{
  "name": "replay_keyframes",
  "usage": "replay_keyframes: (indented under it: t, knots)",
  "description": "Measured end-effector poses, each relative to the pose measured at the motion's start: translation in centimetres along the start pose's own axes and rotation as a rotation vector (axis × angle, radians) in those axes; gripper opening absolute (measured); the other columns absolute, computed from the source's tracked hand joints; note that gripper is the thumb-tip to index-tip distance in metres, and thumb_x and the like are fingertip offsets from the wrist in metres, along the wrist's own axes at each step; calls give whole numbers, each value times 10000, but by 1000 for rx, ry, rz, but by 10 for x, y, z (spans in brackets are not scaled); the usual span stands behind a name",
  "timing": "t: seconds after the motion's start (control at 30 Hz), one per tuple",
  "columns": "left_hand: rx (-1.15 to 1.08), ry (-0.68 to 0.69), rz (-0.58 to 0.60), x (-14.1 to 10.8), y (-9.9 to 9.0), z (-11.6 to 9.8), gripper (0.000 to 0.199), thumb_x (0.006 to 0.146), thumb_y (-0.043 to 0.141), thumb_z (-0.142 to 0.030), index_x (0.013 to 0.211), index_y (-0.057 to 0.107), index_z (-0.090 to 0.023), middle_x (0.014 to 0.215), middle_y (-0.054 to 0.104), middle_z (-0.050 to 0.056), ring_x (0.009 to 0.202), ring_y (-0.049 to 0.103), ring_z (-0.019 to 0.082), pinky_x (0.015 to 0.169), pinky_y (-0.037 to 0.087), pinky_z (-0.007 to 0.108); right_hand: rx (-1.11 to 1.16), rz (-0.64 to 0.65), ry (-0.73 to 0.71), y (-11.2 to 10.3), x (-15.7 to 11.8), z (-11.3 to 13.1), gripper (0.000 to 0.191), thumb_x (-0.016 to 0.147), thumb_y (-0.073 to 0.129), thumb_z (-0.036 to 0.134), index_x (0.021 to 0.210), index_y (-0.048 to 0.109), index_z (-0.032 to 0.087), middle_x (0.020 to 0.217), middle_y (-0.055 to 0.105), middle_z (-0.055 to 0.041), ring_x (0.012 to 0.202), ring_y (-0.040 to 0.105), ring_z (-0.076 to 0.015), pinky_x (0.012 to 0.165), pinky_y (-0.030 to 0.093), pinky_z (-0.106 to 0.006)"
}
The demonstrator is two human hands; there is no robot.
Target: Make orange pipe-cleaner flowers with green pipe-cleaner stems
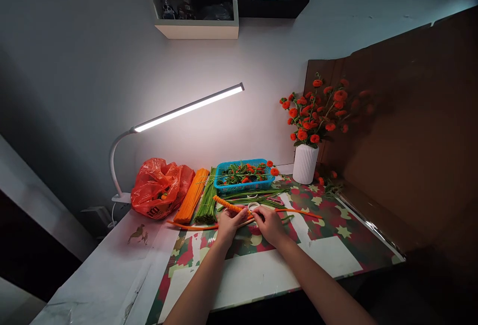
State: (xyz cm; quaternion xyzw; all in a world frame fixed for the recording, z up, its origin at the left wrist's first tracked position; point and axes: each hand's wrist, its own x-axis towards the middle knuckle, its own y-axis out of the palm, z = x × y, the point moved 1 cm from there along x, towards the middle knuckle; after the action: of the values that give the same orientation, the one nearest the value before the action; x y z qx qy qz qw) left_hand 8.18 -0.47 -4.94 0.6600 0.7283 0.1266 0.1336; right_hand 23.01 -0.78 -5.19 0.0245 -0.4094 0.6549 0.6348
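Both hands meet over the front of the table around an orange pipe cleaner (227, 204) whose upper-left part is wound into a tight coil. My left hand (230, 223) pinches it just below the coil. Close by on the right, my right hand (269, 224) has its fingertips closed on the same orange strand. Loose orange lengths stick out on both sides, one to the left (194, 227) and one to the right (298, 211). Behind the fingers lies a white ring (253, 206), perhaps tape or a scissor handle. The exact fingertip contact is partly hidden.
Bundles of orange (192, 195) and green pipe cleaners (207, 198) lie left, beside a red plastic bag (160, 190). A blue basket (244, 186) holds flower pieces. At right stands a white vase (305, 164) with orange flowers (308, 116). A lit lamp (190, 107) hangs over the left side.
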Motion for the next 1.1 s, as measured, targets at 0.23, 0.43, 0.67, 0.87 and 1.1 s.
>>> replay_keyframes:
  t: [0.23, 0.43, 0.67, 0.87, 1.1]
  knots:
    - [-49, 51, -101, 7, -9, -2, 462, 448, 873, -345, 785, 673, -101, 683, 700, 43, 613, 664, 144, 627, 560, 244, -27, -5, 27, -4, 1, 1, 142, 842, 513, 213, 849, 655, 207, 830, 689, -33, 780, 618, -188, 697, 428, -264]
    - [-49, 57, -102, 10, -12, -1, 454, 463, 868, -348, 784, 673, -93, 695, 703, 54, 615, 664, 142, 635, 562, 244, -35, 6, 20, -9, 2, 3, 185, 849, 487, 192, 806, 667, 196, 802, 689, -43, 758, 617, -189, 665, 421, -262]
    - [-48, 1, -17, 6, -6, 4, 452, 450, 872, -332, 779, 668, -100, 691, 705, 53, 630, 676, 163, 649, 565, 265, -5, 29, 0, -2, 1, 0, 161, 841, 519, 188, 814, 677, 199, 808, 695, -38, 752, 620, -183, 676, 435, -262]
    - [-23, -7, 40, 4, -2, 7, 417, 476, 864, -327, 775, 675, -105, 698, 710, 57, 639, 676, 165, 641, 563, 259, -15, 55, -12, 2, -1, -1, 176, 845, 510, 185, 809, 681, 204, 789, 695, -39, 733, 622, -180, 658, 439, -258]
    - [-38, 69, -103, 9, -12, -1, 443, 478, 862, -342, 797, 676, -97, 688, 698, 49, 615, 663, 142, 650, 562, 252, -44, 5, -11, -8, 2, 0, 144, 848, 525, 215, 861, 668, 213, 861, 700, -31, 805, 629, -188, 703, 436, -266]
